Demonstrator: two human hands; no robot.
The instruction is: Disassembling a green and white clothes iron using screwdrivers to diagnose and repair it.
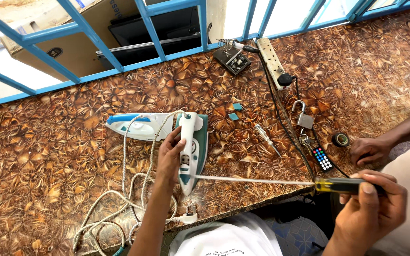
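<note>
the fingers of the left hand wrap around the white handle of a white and teal clothes iron, which lies tipped on its side on the brown patterned surface, near the front edge; the fingers of the right hand are clenched around the black and yellow handle of a long screwdriver, whose thin shaft runs level to the left and whose tip meets the rear end of the iron; the iron's braided white cord loops in coils over the surface to the left and front, ending in a white plug at the edge; just behind the iron lies a separate white and blue iron part, touching it; two small teal squares sit a little to the right, and beyond them a small screwdriver; further right lie a padlock, a small remote with coloured buttons and a roll of dark tape; at the back, near the blue window bars, a white power strip lies beside a small black device; another person's hand rests on the surface at the right edge.
</note>
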